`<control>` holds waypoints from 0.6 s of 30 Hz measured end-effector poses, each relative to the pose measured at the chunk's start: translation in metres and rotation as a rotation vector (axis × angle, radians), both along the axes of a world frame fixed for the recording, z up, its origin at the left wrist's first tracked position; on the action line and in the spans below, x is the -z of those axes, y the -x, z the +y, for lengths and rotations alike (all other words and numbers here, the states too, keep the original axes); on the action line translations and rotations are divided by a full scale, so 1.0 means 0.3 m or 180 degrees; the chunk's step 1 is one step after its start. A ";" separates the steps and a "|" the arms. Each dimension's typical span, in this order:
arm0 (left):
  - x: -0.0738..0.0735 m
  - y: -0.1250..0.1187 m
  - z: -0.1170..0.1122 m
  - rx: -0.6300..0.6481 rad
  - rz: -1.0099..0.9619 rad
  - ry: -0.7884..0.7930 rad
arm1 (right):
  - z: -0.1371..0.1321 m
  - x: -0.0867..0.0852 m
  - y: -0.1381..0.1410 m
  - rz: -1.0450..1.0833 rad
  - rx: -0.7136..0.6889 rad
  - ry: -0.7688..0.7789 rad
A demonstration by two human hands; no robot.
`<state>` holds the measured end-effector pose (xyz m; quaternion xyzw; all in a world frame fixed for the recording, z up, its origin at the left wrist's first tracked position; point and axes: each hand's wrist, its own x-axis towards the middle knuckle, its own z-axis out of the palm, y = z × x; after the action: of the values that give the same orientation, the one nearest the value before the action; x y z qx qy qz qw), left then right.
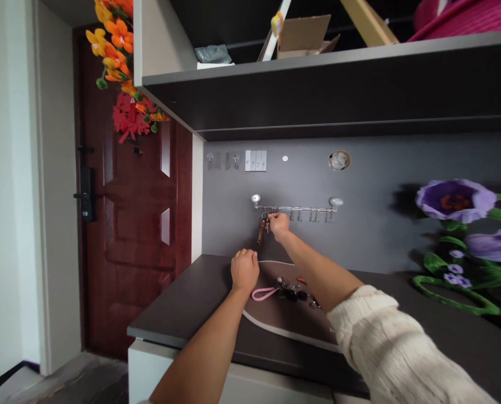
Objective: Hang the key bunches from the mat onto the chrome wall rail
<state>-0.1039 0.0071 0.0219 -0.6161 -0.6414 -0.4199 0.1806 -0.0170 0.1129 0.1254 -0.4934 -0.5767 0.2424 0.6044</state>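
My right hand [279, 224] is closed, pinching a bunch of keys [268, 224] at the left end of the hook rail [295, 209]. A brown key fob [260, 232] dangles from the bunch. Whether its ring sits on a hook cannot be made out. Lower and to the left, my left hand [245, 270] is curled with its back to me, beside the left edge of a brown tray [271, 322] with a pale rim; its palm is hidden. On the tray lie more keys [292, 292] and a pink strap [264, 293], partly behind my right forearm.
A shelf [318, 101] overhangs the dark counter [174, 303]. Purple artificial flowers [456, 201] stand at the right. Clear adhesive hooks [235, 160] and a white label [255, 161] are on the grey back panel. A red-brown door [136, 241] is at the left, near orange flowers [121, 35].
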 end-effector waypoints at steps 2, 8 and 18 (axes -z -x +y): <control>-0.001 -0.001 -0.001 -0.0013 0.0013 0.0006 | 0.015 0.006 0.008 -0.0150 0.0169 -0.0060; 0.001 -0.001 0.001 -0.0003 0.0011 0.0008 | 0.045 0.036 0.005 -0.0741 0.0681 -0.0221; -0.001 0.006 0.005 0.0086 -0.0075 0.0004 | 0.056 0.084 -0.014 -0.0618 0.0537 -0.0323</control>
<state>-0.1057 0.0088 0.0223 -0.6198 -0.6354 -0.4292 0.1669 -0.0127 0.1295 0.1002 -0.5300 -0.6004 0.1123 0.5882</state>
